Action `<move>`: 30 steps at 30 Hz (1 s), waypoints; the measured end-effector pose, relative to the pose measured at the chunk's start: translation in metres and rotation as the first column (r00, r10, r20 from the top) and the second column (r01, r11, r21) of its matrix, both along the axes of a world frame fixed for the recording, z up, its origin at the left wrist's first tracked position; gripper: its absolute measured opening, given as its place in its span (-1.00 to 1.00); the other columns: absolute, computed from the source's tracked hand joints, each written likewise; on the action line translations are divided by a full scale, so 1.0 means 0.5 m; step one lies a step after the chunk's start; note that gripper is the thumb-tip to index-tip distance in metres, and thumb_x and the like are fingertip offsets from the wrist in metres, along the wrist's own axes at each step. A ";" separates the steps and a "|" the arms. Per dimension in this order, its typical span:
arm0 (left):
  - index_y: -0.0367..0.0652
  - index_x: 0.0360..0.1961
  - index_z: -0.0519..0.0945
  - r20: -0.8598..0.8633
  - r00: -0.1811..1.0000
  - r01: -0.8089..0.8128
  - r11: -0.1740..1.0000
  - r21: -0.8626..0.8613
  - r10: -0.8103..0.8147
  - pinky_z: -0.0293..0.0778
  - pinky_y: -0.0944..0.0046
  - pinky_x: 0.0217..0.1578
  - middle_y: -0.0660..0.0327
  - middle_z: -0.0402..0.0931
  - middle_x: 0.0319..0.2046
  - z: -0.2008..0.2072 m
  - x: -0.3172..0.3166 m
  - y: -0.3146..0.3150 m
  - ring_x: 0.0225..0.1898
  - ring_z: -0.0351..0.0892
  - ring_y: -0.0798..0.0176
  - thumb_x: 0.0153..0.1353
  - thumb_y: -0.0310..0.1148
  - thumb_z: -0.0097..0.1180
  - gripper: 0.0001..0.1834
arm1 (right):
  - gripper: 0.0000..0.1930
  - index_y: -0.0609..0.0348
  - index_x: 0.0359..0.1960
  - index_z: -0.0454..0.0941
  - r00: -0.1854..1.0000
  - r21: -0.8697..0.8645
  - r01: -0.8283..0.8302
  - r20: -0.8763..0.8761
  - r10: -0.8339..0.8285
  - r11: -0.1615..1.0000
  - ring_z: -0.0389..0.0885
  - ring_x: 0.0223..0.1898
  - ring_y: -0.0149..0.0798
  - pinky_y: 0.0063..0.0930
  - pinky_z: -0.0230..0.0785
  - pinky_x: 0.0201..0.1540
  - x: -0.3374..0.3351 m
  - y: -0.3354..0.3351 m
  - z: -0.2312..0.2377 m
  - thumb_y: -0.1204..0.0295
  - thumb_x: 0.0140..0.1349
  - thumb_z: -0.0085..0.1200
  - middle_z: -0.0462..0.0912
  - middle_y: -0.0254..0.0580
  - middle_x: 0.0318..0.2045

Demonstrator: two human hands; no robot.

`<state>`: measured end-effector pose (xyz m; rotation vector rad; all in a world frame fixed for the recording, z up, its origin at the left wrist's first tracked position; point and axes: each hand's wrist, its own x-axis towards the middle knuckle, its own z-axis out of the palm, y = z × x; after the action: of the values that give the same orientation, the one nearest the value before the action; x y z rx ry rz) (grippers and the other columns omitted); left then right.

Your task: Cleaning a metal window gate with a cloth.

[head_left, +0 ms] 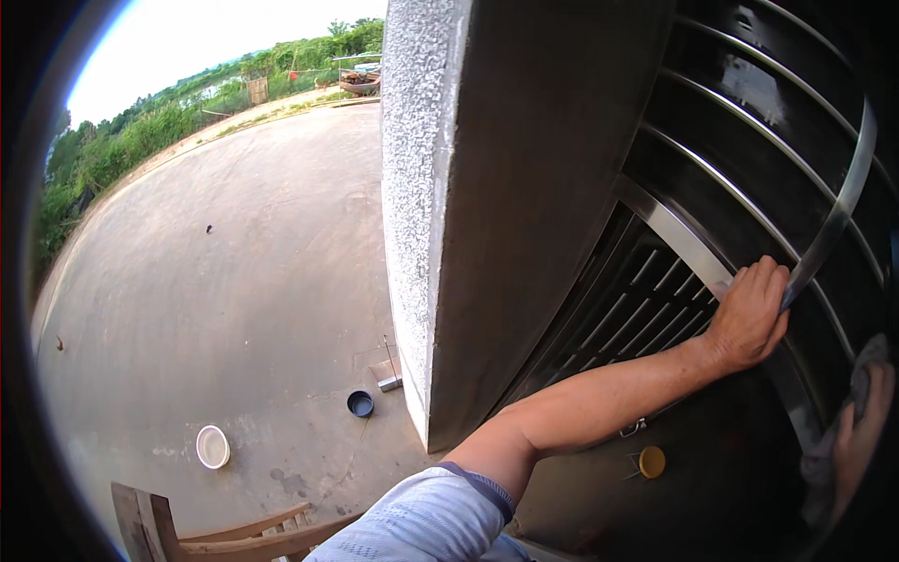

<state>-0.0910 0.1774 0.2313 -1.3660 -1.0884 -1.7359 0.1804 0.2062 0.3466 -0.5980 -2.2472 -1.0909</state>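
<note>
Gripping a metal bar (849, 192), likely stiff and slick, by its lower end at three o'clock, the left hand (749, 314) sits apart from the right hand (875, 412), bunching soft-looking cloth (872, 358) toward four.

Crumpled grey cloth (870, 355) near a shiny silver bar (850, 192)

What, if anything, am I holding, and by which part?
Your left hand appears to grip the curved silver metal strip at its lower visible end; your right hand holds a bunched grey cloth, gripped part unclear.
</note>
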 end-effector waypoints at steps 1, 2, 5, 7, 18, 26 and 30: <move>-0.38 0.04 0.36 0.006 1.000 0.005 1.000 -0.005 -0.005 0.37 -0.07 -0.11 -0.12 0.33 -0.15 -0.001 0.001 0.002 -0.13 0.41 -0.23 0.01 -0.53 0.26 -0.46 | -0.51 0.38 0.15 0.45 0.978 -0.001 -0.182 -0.101 0.181 0.983 0.41 0.25 0.26 -0.01 0.24 0.31 -0.034 0.004 -0.015 0.63 0.10 -0.06 0.47 0.19 0.16; -0.38 0.05 0.36 0.011 1.000 0.004 1.000 -0.016 -0.004 0.37 -0.06 -0.10 -0.12 0.33 -0.14 -0.001 -0.002 0.004 -0.12 0.41 -0.22 0.01 -0.53 0.26 -0.45 | -0.49 0.40 0.21 0.40 0.979 -0.113 -0.179 -0.123 0.165 0.977 0.35 0.32 0.26 0.03 0.18 0.35 -0.070 0.002 -0.015 0.61 0.15 -0.08 0.42 0.24 0.21; -0.38 0.05 0.36 0.009 1.000 -0.009 1.000 0.019 0.008 0.37 -0.06 -0.10 -0.12 0.33 -0.14 -0.010 -0.011 0.005 -0.12 0.41 -0.23 0.01 -0.54 0.26 -0.45 | -0.51 0.38 0.16 0.43 0.899 -0.098 -0.436 -0.091 0.428 0.895 0.45 0.15 0.26 -0.03 0.27 0.25 -0.213 -0.005 -0.001 0.61 0.11 -0.01 0.51 0.19 0.08; -0.37 0.05 0.36 0.021 0.999 0.033 0.999 0.004 -0.033 0.37 -0.08 -0.08 -0.14 0.33 -0.14 -0.012 -0.021 -0.003 -0.10 0.42 -0.27 0.00 -0.53 0.26 -0.44 | -0.54 0.38 0.10 0.45 0.890 -0.186 -0.453 -0.150 0.431 0.872 0.49 0.05 0.22 -0.06 0.32 0.16 -0.274 -0.023 0.007 0.62 0.09 0.02 0.54 0.14 -0.04; -0.26 0.03 0.47 -0.024 0.996 -0.088 0.993 -0.082 0.087 0.54 0.07 -0.24 -0.01 0.50 -0.21 0.006 -0.057 -0.051 -0.24 0.61 -0.07 0.17 -0.44 0.33 -0.57 | -0.69 0.31 -0.10 0.51 0.992 -0.222 0.095 -0.055 -0.110 0.970 0.65 -0.11 0.24 0.03 0.48 -0.01 -0.058 -0.093 0.054 0.45 0.13 0.17 0.63 0.19 -0.20; -0.26 0.07 0.45 0.032 0.998 -0.052 0.989 -0.137 0.057 0.57 0.23 -0.20 0.11 0.51 -0.17 0.013 -0.005 -0.028 -0.28 0.64 0.21 0.23 -0.42 0.36 -0.55 | -0.62 0.26 -0.10 0.55 0.961 -0.062 0.248 -0.110 -0.254 0.967 0.68 -0.17 0.16 -0.09 0.60 -0.13 0.043 -0.092 0.008 0.39 0.07 0.34 0.61 0.11 -0.21; -0.26 0.02 0.46 0.017 0.998 -0.056 0.988 -0.145 0.059 0.55 0.15 -0.33 0.09 0.47 -0.22 0.012 -0.023 -0.038 -0.33 0.59 0.12 0.18 -0.46 0.36 -0.57 | -0.53 0.22 -0.04 0.54 0.983 -0.124 0.052 -0.171 -0.073 0.991 0.62 -0.13 0.07 -0.15 0.59 -0.12 0.015 -0.099 -0.090 0.40 -0.01 0.39 0.54 0.06 -0.10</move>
<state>-0.1023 0.1582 0.2375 -1.3911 -1.2741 -1.6612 0.1878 0.1568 0.3015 -0.7885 -2.1635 -0.9004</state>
